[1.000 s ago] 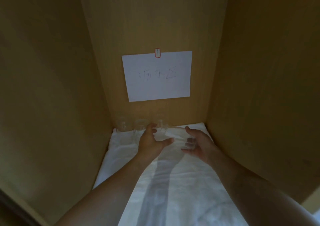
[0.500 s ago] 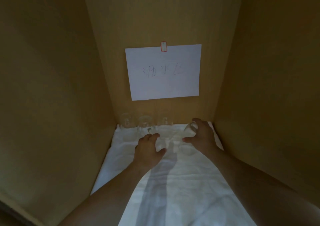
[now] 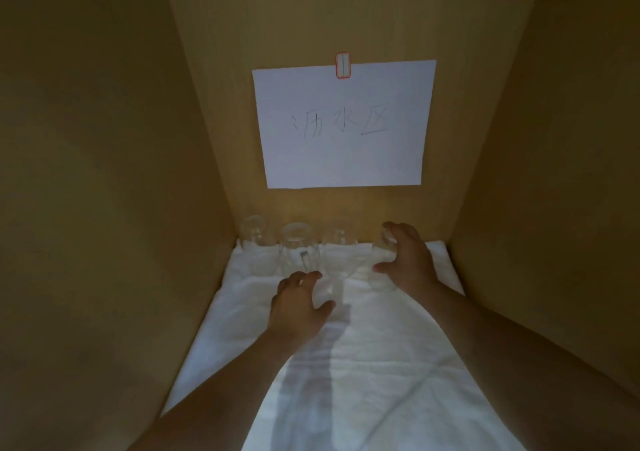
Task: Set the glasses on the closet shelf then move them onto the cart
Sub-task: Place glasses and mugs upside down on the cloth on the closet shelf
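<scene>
From the head view, your right hand (image 3: 407,260) curls round a clear glass (image 3: 382,243) at the back right of the shelf; its fingers wrap the top, thumb on the near side. Your left hand (image 3: 299,307) hovers over the white cloth (image 3: 363,381), fingers loosely spread, holding nothing; three more glasses (image 3: 296,239) stand in a row along the back wall, left of the held one. A paper note (image 3: 343,125) hangs above them.

Dim, soft-focus view; arm shadows fall forward on the white cloth (image 3: 398,381); edges bend.
</scene>
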Demonstrator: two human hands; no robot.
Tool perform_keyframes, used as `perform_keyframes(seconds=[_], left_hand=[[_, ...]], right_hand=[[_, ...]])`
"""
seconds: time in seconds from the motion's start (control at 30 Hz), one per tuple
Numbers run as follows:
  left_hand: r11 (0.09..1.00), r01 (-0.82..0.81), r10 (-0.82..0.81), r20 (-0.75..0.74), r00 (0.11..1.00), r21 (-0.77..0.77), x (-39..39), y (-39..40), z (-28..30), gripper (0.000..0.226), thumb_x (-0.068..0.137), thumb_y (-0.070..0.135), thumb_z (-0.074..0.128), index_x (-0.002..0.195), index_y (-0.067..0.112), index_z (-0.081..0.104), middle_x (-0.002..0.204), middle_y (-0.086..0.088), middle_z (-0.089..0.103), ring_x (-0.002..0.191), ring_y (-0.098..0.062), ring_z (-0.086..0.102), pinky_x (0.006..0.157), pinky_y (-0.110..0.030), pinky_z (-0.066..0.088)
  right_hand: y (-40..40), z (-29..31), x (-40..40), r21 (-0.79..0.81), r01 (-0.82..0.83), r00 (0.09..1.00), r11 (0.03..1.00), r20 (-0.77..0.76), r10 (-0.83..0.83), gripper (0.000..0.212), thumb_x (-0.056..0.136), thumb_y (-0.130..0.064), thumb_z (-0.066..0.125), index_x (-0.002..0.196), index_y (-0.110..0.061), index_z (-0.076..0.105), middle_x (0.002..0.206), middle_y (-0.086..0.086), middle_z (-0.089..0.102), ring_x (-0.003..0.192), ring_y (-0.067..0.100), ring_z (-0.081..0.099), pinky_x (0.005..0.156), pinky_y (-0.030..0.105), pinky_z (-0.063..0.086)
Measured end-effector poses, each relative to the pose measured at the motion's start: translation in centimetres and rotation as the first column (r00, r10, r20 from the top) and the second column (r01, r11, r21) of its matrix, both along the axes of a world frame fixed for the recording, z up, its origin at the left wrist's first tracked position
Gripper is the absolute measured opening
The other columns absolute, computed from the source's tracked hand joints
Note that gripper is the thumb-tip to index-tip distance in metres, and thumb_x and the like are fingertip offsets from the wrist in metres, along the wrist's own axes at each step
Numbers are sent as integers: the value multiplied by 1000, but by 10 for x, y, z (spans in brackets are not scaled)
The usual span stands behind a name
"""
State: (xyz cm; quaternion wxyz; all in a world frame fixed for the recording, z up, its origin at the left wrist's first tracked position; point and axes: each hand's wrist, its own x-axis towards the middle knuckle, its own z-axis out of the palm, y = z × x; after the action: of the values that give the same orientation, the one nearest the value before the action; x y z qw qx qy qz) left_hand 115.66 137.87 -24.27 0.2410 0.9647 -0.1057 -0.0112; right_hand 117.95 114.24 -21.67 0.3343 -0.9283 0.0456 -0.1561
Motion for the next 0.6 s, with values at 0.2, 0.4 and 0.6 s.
perform_keyframes(seconds=[0.2, 0.4, 0.6], left_hand=[[1000, -23, 23, -16, 1000, -19, 7, 1, -6, 64, 92, 52, 63, 150, 31, 42, 152, 2, 43, 139, -23, 36, 113, -37, 37], [999, -24, 24, -16, 1000, -39, 9, 5, -7, 64, 94, 50, 62, 151, 32, 40, 153, 3, 40, 141, -21, 33, 115, -34, 32], [999, 3, -3, 4, 1000, -47, 7, 7, -3, 63, 94, 48, 63, 151, 32, 40, 152, 3, 40, 140, -20, 33, 114, -32, 32]], right_hand=[[3, 0, 20, -47, -52, 998, 998, -39, 50, 95, 64, -14, 94, 147, -18, 48, 145, 7, 45, 121, 26, 56, 93, 30, 47], [4, -1, 32, -70, -40, 997, 997, -71, 35, 98, 67, -18, 93, 151, -22, 42, 151, 11, 35, 129, 30, 49, 102, 35, 46], [6, -1, 34, -55, -18, 995, 998, -97, 12, 97, 70, -19, 91, 153, -26, 40, 150, 16, 31, 133, 32, 45, 104, 36, 43]])
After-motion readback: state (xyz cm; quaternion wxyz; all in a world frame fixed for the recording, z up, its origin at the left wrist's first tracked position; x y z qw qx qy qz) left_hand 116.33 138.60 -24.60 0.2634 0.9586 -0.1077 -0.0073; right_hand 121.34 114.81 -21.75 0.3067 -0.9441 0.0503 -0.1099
